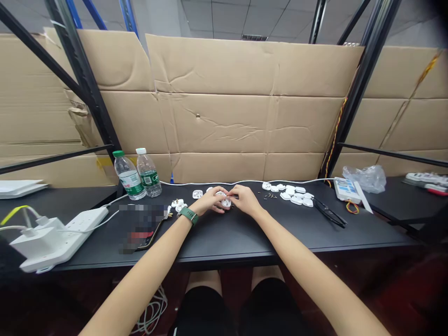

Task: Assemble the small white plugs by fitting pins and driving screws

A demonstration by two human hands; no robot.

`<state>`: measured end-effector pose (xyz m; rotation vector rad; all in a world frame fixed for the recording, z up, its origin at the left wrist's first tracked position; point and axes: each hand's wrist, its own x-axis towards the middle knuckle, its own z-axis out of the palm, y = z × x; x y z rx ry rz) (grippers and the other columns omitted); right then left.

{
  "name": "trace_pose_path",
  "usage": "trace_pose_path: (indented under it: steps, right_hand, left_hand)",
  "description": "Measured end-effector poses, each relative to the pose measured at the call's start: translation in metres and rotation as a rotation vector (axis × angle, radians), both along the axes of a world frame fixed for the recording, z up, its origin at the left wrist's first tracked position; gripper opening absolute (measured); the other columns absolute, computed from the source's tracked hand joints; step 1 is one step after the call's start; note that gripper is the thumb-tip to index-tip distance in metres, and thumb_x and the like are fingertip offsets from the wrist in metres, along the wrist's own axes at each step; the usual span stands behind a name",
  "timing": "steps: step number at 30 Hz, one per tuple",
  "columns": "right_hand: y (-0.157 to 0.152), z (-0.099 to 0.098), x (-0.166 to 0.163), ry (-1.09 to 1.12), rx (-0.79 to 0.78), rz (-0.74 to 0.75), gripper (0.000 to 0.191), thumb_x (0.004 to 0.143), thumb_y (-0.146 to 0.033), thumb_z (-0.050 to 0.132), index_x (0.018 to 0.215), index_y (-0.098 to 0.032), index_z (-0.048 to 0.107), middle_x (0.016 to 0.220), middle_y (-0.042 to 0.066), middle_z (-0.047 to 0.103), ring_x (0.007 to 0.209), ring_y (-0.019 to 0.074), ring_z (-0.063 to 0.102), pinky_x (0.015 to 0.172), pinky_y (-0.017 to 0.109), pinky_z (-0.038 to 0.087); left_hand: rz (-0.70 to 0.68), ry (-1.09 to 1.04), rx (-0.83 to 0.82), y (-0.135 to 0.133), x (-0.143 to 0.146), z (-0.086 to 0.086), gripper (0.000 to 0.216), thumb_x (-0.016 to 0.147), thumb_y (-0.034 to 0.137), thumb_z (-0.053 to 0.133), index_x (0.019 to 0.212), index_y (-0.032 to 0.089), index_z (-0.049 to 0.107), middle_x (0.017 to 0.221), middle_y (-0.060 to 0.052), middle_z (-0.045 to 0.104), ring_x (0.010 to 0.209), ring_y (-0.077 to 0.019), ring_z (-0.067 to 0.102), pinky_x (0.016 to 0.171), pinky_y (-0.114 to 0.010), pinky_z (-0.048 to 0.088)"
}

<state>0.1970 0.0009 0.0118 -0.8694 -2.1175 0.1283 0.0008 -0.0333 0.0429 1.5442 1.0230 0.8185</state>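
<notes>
The work area is a black tabletop [231, 238] inside a dark metal frame, backed at the far side by a cardboard panel [217, 121]. A white cable [238, 181] runs along the far edge.

The work item, a small white housing [226, 203], is at the middle of the tabletop, between the two hands. The left hand [209, 201], wearing a green wristband [189, 215], grips the housing with its fingers curled around the left side. The right hand [247, 200] meets it from the right, with thumb and forefinger drawn close together at its edge. Whether these fingertips grip the housing or a smaller part cannot be told.

To the left of the hands lie a flat white piece [197, 194] and a small group of white pieces [179, 204]. To the right are small metal parts [271, 196], a cluster of white housings [296, 200] and, nearer, a black slender tool [329, 212].

Step in hand, as judged: fine handling of a single housing, the left hand supporting and the right working at the edge. The next move calls for firm left-hand support and light, accurate right fingertip placement.
</notes>
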Motion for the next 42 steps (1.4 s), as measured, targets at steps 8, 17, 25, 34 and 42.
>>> trace_pose_path:
  steps: [8, 17, 25, 34, 42]
  right_hand:
    - [-0.006, 0.006, 0.000, -0.027, 0.002, -0.002, 0.003, 0.087, -0.021, 0.069, 0.088, -0.021, 0.073, 0.088, 0.002, 0.069, 0.083, 0.0160, 0.062, 0.078, 0.026, 0.045]
    - [-0.013, 0.010, 0.002, -0.206, 0.038, -0.069, 0.008, 0.091, -0.020, 0.063, 0.087, -0.021, 0.070, 0.092, 0.003, 0.067, 0.082, 0.0147, 0.061, 0.070, 0.024, 0.039]
    - [-0.016, 0.014, 0.001, -0.375, 0.069, -0.129, 0.015, 0.098, -0.027, 0.055, 0.093, -0.021, 0.068, 0.097, 0.005, 0.065, 0.078, 0.0154, 0.061, 0.063, 0.025, 0.035]
    - [-0.018, 0.014, -0.002, -0.496, 0.116, -0.189, 0.024, 0.103, -0.033, 0.046, 0.107, -0.023, 0.068, 0.101, 0.008, 0.066, 0.075, 0.0180, 0.064, 0.062, 0.027, 0.037]
    - [-0.018, 0.014, -0.004, -0.520, 0.109, -0.200, 0.026, 0.104, -0.034, 0.043, 0.107, -0.022, 0.067, 0.102, 0.009, 0.066, 0.073, 0.0176, 0.063, 0.062, 0.027, 0.037]
  left_hand:
    - [0.001, -0.011, -0.005, 0.000, 0.001, 0.000, 0.049, 0.080, 0.048, 0.075, 0.114, 0.019, 0.054, 0.102, -0.013, 0.073, 0.087, -0.0283, 0.076, 0.072, -0.040, 0.063]
    - [-0.030, 0.021, -0.001, -0.006, 0.001, 0.004, 0.049, 0.075, 0.040, 0.078, 0.113, 0.019, 0.055, 0.095, -0.010, 0.073, 0.091, -0.0277, 0.075, 0.079, -0.040, 0.061]
    - [-0.038, 0.059, 0.017, -0.006, 0.002, 0.003, 0.051, 0.072, 0.040, 0.081, 0.112, 0.017, 0.057, 0.099, -0.014, 0.073, 0.090, -0.0289, 0.075, 0.075, -0.040, 0.061]
    - [-0.038, 0.103, 0.029, -0.006, 0.002, 0.004, 0.054, 0.075, 0.042, 0.079, 0.118, 0.017, 0.056, 0.104, -0.015, 0.074, 0.092, -0.0291, 0.075, 0.073, -0.038, 0.061]
    - [-0.045, 0.107, 0.052, -0.004, 0.001, 0.002, 0.054, 0.073, 0.052, 0.080, 0.110, 0.018, 0.060, 0.102, -0.014, 0.075, 0.089, -0.0281, 0.076, 0.067, -0.033, 0.061]
